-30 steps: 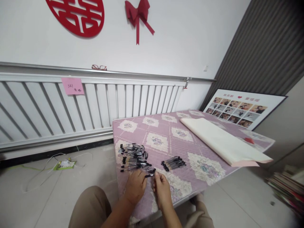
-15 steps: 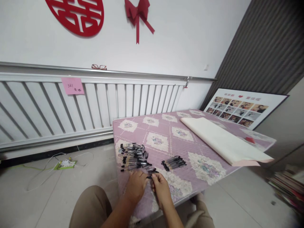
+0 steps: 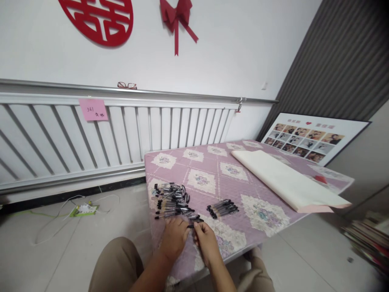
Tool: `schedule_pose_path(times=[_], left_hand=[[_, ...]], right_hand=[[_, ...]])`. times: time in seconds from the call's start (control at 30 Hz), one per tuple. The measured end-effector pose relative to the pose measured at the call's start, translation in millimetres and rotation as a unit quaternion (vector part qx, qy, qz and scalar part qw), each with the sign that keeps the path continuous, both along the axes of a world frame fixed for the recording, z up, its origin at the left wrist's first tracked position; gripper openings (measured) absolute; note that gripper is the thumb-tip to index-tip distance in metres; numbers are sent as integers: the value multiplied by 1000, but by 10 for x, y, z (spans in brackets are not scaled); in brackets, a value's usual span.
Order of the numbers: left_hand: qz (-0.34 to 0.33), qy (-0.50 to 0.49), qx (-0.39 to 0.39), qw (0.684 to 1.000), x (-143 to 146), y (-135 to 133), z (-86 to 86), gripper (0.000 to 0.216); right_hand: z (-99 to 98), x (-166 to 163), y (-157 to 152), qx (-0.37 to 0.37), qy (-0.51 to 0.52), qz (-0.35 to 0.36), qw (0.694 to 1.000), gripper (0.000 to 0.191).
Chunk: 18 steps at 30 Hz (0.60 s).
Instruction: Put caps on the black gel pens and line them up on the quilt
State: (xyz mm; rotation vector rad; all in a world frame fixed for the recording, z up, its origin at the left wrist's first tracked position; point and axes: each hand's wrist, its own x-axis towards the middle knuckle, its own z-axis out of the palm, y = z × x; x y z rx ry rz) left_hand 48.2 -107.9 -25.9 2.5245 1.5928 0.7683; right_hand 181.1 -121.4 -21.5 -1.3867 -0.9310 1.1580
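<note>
Close to the table's near edge, my left hand and my right hand meet at a dark pen. Fingers of both hands are closed on it, and most of it is hidden by them. Just beyond my left hand lies a loose heap of black-and-clear pens, with a few pens reaching toward my fingertips. A smaller, neater row of pens rests to the right, apart from both hands.
A purple floral cloth covers the table. On its right side lies a large cream paper sheet, near a photo board. Behind stands a white radiator. On the floor at left is a power strip with cables.
Almost nothing differs. Both hands stay together at the pen, and the pen heap and the row lie as before. The view has shifted very slightly.
</note>
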Motion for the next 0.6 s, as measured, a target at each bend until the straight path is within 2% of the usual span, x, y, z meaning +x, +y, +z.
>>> schedule_pose_path(times=[0.13, 0.3, 0.4, 0.5, 0.6], left_hand=[[-3, -3, -9, 1000, -2, 12, -13, 13], [3, -7, -15, 1000, -3, 13, 5, 13], [4, -9, -11, 1000, -8, 3, 18, 14], [0, -11, -4, 1000, -11, -4, 22, 13], [-1, -8, -1, 1000, -8, -2, 16, 12]], right_hand=[[-1, 41, 5, -9, 40, 21, 999, 30], [12, 50, 26, -2, 78, 7, 997, 39], [13, 19, 25, -9, 38, -7, 999, 32], [-1, -5, 16, -12, -5, 0, 1000, 36], [-15, 8, 13, -9, 11, 14, 1000, 32]])
